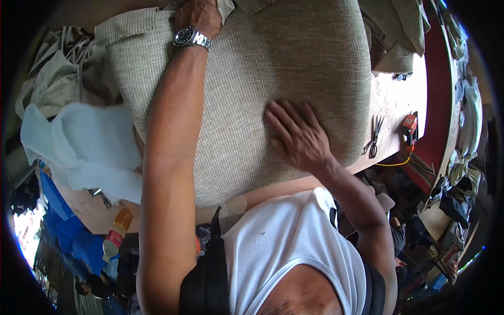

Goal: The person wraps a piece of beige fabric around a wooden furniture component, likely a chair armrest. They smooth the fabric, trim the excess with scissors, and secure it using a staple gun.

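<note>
A large cushion-like piece covered in beige woven fabric (247, 84) lies in front of me on the table. My left arm reaches across it, with a metal-banded watch at the wrist. At its far edge my left hand (199, 18) is closed on the bunched fabric; the fingertips are hidden. My right hand (300, 135) rests palm down on the fabric's near right part, fingers stretched out and somewhat apart, holding nothing. That hand is slightly blurred. The covering curves down along the right side.
Black scissors (374, 137) and a red-and-black tool (410, 127) with a yellow cord lie on the table (391, 102) at right. White padding (89, 144) sits at left, near a bottle (116, 234). More beige cloth (396, 34) is heaped at the far right.
</note>
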Demonstrator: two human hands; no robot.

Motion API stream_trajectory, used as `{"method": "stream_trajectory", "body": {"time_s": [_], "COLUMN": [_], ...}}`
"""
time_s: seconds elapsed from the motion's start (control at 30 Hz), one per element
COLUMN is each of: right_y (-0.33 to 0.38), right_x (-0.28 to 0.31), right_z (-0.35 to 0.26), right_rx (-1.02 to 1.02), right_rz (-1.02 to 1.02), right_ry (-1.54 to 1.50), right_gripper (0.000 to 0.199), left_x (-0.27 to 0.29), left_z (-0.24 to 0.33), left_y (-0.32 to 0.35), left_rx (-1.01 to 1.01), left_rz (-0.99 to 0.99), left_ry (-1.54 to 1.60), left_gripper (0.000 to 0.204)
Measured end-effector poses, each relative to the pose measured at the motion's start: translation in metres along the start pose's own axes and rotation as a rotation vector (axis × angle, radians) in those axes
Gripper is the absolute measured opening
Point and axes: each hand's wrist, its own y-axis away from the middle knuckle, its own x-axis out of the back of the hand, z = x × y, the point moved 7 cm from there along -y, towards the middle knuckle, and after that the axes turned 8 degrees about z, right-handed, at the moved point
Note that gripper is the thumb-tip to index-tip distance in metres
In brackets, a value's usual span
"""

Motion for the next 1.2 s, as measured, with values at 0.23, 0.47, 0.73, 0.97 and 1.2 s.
{"method": "stream_trajectory", "body": {"time_s": [0.23,0.47,0.73,0.97,1.2], "right_y": [-0.147,-0.211,-0.222,-0.230,-0.233], "right_x": [0.020,0.024,0.013,0.029,0.012], "right_z": [0.034,0.061,0.073,0.073,0.079], "right_rx": [0.167,-0.016,-0.121,0.039,0.147], "right_rz": [0.354,0.203,0.013,0.036,0.240], "right_ry": [0.051,-0.027,0.002,0.065,0.138], "right_gripper": [0.059,0.046,0.057,0.044,0.044], "left_x": [-0.080,-0.023,0.084,0.052,0.008], "left_z": [-0.041,-0.003,0.069,0.040,0.031], "left_y": [-0.012,-0.002,0.080,0.123,0.067], "left_rx": [-0.381,-0.347,-0.208,-0.315,-0.375], "left_rz": [0.200,-0.057,-0.543,-0.332,-0.040], "left_ry": [0.432,0.272,0.052,-0.211,-0.252], "left_gripper": [0.022,0.016,0.042,0.055,0.055]}}
